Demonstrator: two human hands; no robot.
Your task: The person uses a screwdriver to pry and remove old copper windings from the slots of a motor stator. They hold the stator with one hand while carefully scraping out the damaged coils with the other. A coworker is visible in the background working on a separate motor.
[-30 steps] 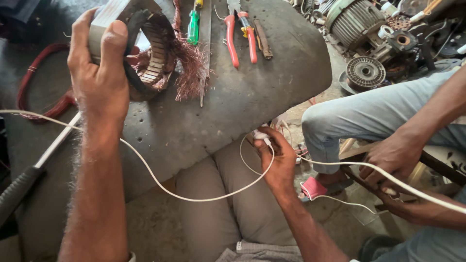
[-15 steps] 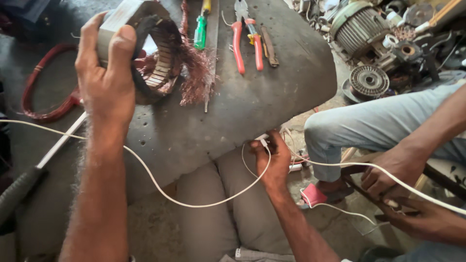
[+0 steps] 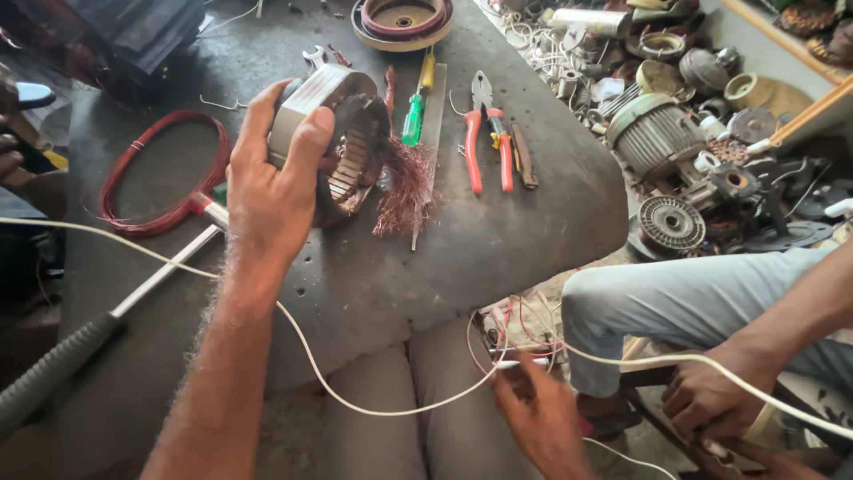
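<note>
My left hand (image 3: 271, 191) grips a round metal motor stator (image 3: 333, 133) from above, holding it tilted on the dark metal table (image 3: 373, 267). Frayed copper winding wire (image 3: 404, 191) hangs out of its right side. My right hand (image 3: 542, 418) is low at the table's front edge, fingers pinched on a thin white tube (image 3: 520, 364) joined to a long white cord (image 3: 355, 400) that runs across the table. Red thin wires (image 3: 524, 324) lie just above that hand.
Red-handled pliers (image 3: 484, 133), a green screwdriver (image 3: 416, 111), a flat file and a red wire coil (image 3: 160, 173) lie on the table. A hammer-like tool with a grey grip (image 3: 62, 364) lies left. Another person's hand (image 3: 711, 391) and knee are right, beside motor parts (image 3: 662, 133).
The view has shifted so the stator sits lower and more central. My right hand has dropped lower along the white cord. My left hand still grips the stator.
</note>
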